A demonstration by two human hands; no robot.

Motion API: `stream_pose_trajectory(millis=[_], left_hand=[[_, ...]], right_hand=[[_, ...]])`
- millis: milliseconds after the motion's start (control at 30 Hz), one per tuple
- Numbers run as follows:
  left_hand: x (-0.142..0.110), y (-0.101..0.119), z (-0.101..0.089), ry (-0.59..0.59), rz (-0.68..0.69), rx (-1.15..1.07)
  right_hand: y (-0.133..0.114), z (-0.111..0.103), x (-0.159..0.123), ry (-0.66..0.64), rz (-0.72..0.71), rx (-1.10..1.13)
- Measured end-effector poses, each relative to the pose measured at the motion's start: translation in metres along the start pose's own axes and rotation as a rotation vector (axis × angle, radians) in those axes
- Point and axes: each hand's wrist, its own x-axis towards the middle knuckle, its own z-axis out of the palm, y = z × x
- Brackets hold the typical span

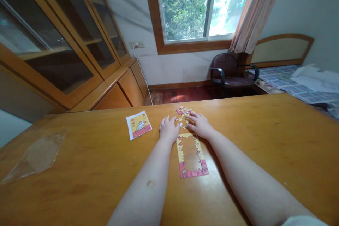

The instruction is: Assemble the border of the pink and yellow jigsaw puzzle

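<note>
A jigsaw border [181, 166] in yellow and pink lies on the table with its middle bare wood. Just beyond it is a loose heap of puzzle pieces [182, 111], yellow, pink and white. My left hand [168, 129] rests flat at the heap's left side, fingers apart, with a few pieces by its thumb. On the right side, my right hand [200, 124] is spread with its fingertips at the pieces; no piece shows lifted in it. To the left lies a reference picture card [139, 125] with a white animal on yellow and pink.
A clear plastic bag [39, 150] lies on the wooden table [92, 173] at left. Beyond the table's far edge are a brown armchair [227, 70], a bed [299, 77] and a window. A glass-door cabinet [79, 53] stands at left.
</note>
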Motion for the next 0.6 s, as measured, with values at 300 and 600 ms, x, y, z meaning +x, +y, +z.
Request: stream_pose_trajectory(millis=[300,600], left_hand=[[-0.0016,0.0055,-0.0051,0.043,0.133,-0.093],[-0.005,0.0091,-0.0016,-0.119,0.301,-0.108]], right_hand=[[0.0038,0.0023,0.0015,0.014,-0.063,0.033],[0.0008,-0.0029,0.0018,0.063,-0.03,0.025]])
